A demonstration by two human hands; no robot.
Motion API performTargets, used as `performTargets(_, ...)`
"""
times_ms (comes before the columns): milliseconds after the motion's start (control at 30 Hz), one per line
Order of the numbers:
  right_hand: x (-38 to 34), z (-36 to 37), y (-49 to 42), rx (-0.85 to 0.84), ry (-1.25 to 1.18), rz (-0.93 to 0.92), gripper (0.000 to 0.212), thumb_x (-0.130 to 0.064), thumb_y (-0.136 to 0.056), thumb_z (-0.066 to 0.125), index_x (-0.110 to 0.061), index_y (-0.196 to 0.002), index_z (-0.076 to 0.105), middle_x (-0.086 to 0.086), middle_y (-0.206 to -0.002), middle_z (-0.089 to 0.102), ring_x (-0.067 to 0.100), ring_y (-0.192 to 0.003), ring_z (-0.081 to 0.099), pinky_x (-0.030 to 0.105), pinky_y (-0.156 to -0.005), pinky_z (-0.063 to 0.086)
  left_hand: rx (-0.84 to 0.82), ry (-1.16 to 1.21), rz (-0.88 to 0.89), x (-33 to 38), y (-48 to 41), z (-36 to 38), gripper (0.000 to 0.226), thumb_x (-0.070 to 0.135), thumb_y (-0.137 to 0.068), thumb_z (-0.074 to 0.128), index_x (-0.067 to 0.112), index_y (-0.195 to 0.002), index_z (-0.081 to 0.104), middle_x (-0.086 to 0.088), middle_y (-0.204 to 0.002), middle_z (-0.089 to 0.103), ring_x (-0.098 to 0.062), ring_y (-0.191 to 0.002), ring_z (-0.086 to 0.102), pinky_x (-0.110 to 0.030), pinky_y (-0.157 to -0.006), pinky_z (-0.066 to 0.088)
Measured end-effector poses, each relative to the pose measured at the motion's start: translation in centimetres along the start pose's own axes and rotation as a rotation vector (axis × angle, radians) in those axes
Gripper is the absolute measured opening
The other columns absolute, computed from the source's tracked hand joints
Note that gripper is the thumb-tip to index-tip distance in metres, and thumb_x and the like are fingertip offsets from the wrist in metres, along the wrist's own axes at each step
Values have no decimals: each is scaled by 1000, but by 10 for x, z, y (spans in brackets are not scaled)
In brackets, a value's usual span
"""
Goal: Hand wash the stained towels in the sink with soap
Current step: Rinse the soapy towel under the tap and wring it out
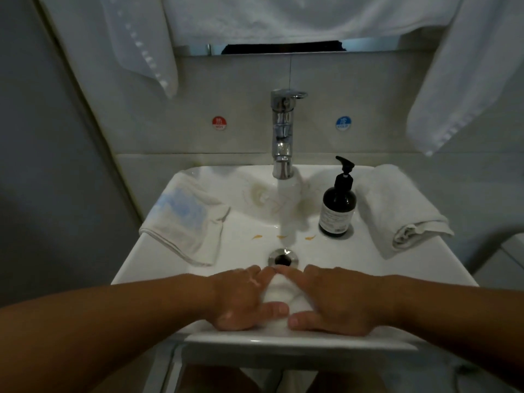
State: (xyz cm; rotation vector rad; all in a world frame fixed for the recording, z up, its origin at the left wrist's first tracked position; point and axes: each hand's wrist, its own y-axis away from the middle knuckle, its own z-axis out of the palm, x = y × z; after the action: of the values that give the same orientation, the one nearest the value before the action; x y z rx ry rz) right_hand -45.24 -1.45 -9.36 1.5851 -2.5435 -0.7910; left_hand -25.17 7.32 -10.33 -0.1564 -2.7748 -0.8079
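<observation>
At six o'clock of sink: towel gripped in curled fingers of left hand and right hand. Recommend rubbing folds together under tap.

The sink is white with small orange marks. The left towel is white with a pale blue patch; the right towel is plain off-white. The bottle is dark with a black pump; the left sticker is red, the right sticker blue.
</observation>
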Motion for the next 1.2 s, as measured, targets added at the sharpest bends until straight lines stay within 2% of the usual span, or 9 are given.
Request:
performTargets(233, 5, 4, -15, 72, 84, 69, 66, -77, -93, 35, -29, -138, 36, -3, -101, 52, 15, -89, 53, 36, -84, 45, 122, -127, -37, 3, -18, -3, 66, 66, -101, 30, 17, -143, 39, -13, -122, 64, -25, -106, 62, -37, -96, 48)
performTargets(367, 12, 1, -20, 156, 90, 14, 66, -81, -91, 34, -26, -125, 48, -8, -83, 54, 7, -72, 55, 37, -77, 54, 123, -185, 40, 8, -15, -11, 52, 58, -105, 27, 20, -137, 47, -7, -118, 62, -13, -94, 54, -27, -86, 43)
performTargets(533, 14, -1, -21, 173, 61, -18, 59, -80, -91, 38, -28, -115, 53, -6, -76, 61, 8, -67, 61, 36, -75, 56, 132, -121, -5, 0, -25, -8, 59, 66, -101, 26, 20, -123, 56, -5, -106, 64, -20, -96, 60, -34, -88, 48)
performTargets(667, 17, 1, -19, 172, -37, -20, 51, -78, -89, 46, -33, -112, 53, -6, -83, 65, 7, -72, 62, 33, -78, 54, 186, 22, -5, -9, -27, -1, 65, 79, -91, 34, 26, -121, 58, 1, -107, 67, -16, -95, 62, -34, -90, 50)
performTargets(800, 23, -6, -16, 416, -96, -59, 59, -72, -87, 57, -42, -136, 44, -10, -123, 62, 9, -104, 59, 35, -94, 50, 392, 316, 65, -23, -14, -16, 54, 75, -73, 71, 38, -109, 55, 14, -103, 64, -7, -92, 62, -26, -80, 53)
performTargets(900, 26, -27, -10, 763, -95, -16, 62, -66, -86, 63, -42, -140, 44, -12, -124, 58, 6, -105, 55, 34, -93, 50, 704, 877, 131, -30, 1, -36, 70, 58, -56, 89, 38, -116, 59, 1, -108, 67, -13, -93, 69, -27, -74, 58)
performTargets(1000, 19, -32, -10, 993, -148, 32, 65, -64, -85, 65, -42, -140, 39, -11, -121, 53, 9, -103, 53, 30, -88, 48, 624, 1428, 142, -25, 7, -42, 61, 43, -70, 89, 28, -122, 59, -10, -120, 68, -36, -99, 73, -49, -79, 60)
performTargets(1100, 13, -23, -14, 880, -265, 25, 79, -53, -83, 75, -42, -146, 28, -12, -135, 47, 11, -116, 53, 30, -99, 47, 607, 1416, 185, -18, 9, -43, 49, 35, -76, 77, 19, -121, 66, -8, -116, 73, -32, -104, 72, -48, -85, 60)
performTargets(1200, 13, -28, -16, 671, -295, 25, 81, -73, -76, 69, -45, -144, 35, -19, -131, 49, 5, -114, 52, 33, -101, 49, 734, 1204, 216, -18, 10, -44, 43, 24, -76, 84, 15, -115, 69, -7, -108, 75, -27, -102, 72, -51, -85, 61)
